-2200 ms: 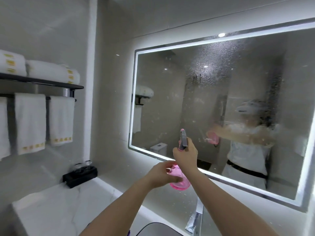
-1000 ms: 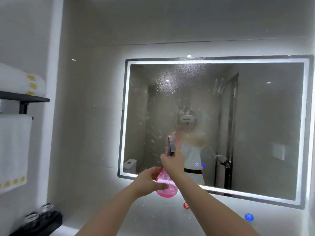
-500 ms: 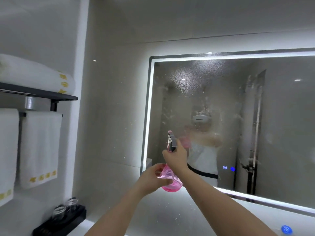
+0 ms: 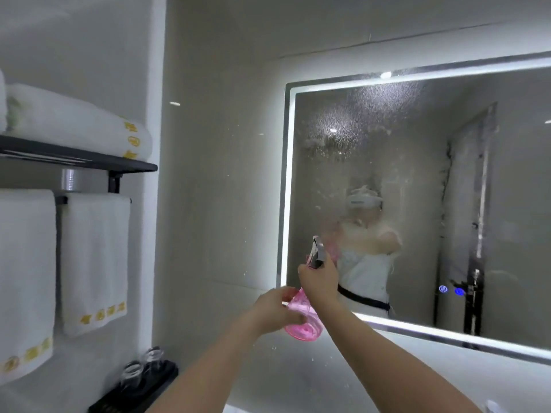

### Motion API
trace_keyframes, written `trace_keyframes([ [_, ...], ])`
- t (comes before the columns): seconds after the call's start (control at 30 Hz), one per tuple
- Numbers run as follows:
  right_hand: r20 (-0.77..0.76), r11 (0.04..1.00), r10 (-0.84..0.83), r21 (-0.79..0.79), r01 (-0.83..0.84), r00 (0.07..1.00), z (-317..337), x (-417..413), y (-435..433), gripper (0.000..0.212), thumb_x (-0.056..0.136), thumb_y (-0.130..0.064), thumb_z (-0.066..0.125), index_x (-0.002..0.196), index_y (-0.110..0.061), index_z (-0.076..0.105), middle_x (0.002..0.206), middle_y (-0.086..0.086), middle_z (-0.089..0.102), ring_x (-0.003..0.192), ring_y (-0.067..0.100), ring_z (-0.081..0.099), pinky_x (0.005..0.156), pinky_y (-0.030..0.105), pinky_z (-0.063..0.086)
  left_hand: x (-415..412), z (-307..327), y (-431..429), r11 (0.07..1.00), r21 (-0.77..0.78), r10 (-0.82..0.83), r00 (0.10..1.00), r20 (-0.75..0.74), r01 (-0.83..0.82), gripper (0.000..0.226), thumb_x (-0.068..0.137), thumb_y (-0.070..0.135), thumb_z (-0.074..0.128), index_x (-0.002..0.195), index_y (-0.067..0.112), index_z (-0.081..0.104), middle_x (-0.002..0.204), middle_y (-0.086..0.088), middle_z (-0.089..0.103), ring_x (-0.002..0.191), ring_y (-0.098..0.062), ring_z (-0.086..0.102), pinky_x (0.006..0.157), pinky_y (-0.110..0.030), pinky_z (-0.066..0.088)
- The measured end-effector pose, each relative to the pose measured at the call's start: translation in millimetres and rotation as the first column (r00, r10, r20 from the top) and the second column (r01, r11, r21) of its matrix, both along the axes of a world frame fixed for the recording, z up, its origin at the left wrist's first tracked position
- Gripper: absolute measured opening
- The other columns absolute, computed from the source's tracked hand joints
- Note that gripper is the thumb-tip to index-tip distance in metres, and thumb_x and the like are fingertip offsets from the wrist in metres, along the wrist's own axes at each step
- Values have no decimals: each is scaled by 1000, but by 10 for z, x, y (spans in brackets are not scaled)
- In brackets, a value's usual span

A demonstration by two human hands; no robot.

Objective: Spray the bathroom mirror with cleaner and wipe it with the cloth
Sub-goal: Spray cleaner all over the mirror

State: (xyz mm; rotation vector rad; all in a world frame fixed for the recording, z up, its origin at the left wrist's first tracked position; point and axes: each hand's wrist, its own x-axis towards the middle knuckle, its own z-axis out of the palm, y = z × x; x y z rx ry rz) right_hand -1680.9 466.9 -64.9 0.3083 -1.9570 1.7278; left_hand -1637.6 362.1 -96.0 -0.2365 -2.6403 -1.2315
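Holding a pink spray bottle (image 4: pixel 302 321) up in front of you with both hands, you face the left end of the bathroom mirror (image 4: pixel 417 162) in the one head-worn view. Your right hand (image 4: pixel 319 280) is curled round the bottle's neck just under the dark spray head (image 4: pixel 316 253). Its fingers are wrapped where a trigger would sit, though the trigger itself is hidden behind them. Your left hand (image 4: pixel 274 311) cups the round pink body from the left, fingers and thumb curved against it, most likely to steady the bottle so the nozzle points at the glass and not the wall. The bottle hangs in the air near the mirror's lower left corner, not touching it. The glass has a glowing white strip round its edge and carries fine droplets and foamy streaks across its upper and middle parts, so the spraying step looks well along and the wiping not yet begun. No cloth is in view. The bottle shows no label. Two small blue lit icons (image 4: pixel 450 290) glow low on the mirror, too small to read. To your left, a rolled white towel (image 4: pixel 77 123) lies on a black shelf (image 4: pixel 89 160) and flat white towels (image 4: pixel 95 260) hang below it, each with yellow embroidered marks too blurred to read. Below those, drinking glasses (image 4: pixel 140 368) stand on a black tray (image 4: pixel 155 391).
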Motion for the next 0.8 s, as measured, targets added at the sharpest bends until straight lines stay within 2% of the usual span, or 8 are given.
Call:
trace_keyframes([
  [0.1,32,998,-46,-48,47,998,-85,71,-36,23,76,2,51,96,-9,55,78,7,56,73,24,52,65,27,40,40,-55,-53,998,10,-57,997,57,56,58,69,25,75,124,24,56,115,4,62,105,-16,60,93,-33,50],
  [0.23,16,992,-109,62,108,994,-216,268,-39,29,75,3,49,102,-4,56,69,3,48,61,16,43,55,21,36,153,-283,-55,994,59,-97,992,79,93,84,44,53,77,121,28,55,114,10,60,103,-11,60,92,-35,52],
  [0.37,101,990,-90,121,77,991,-475,559,-107,13,73,1,50,81,-9,48,66,1,44,63,20,41,55,27,35,401,-515,-144,986,73,-163,972,172,152,68,63,34,83,122,21,52,108,7,56,99,-14,60,92,-34,51],
  [0.47,193,984,-101,165,70,976,-603,770,-152,13,72,0,51,75,-12,47,66,2,47,64,20,43,57,28,36,598,-630,-228,981,60,-191,958,215,183,64,67,32,82,123,22,52,107,6,55,101,-15,59,92,-33,51],
  [0.57,227,985,-108,155,74,968,-717,991,-196,11,72,0,52,80,-5,57,68,4,54,66,21,48,58,27,39,825,-705,-281,977,53,-213,952,219,206,64,69,32,81,125,21,51,107,7,53,99,-15,57,93,-32,50],
  [0.63,193,982,-137,154,108,972,-768,1137,-201,17,73,1,52,88,-1,60,77,7,61,73,24,53,59,20,39,955,-734,-282,973,39,-230,947,222,227,65,70,33,80,127,22,50,108,7,53,99,-13,56,93,-30,49],
  [0.7,167,975,-175,167,147,970,-810,1277,-185,20,75,2,51,92,-4,59,84,9,63,74,23,53,58,14,36,1069,-780,-262,967,32,-252,934,253,252,66,72,34,79,130,22,49,112,7,53,101,-13,56,92,-27,48],
  [0.8,163,969,-203,176,174,965,-880,1410,-143,19,74,2,50,89,-9,56,78,7,59,70,21,51,56,17,34,1202,-835,-203,965,9,-257,931,258,263,65,74,33,77,131,20,48,117,5,55,102,-13,55,87,-21,45],
])
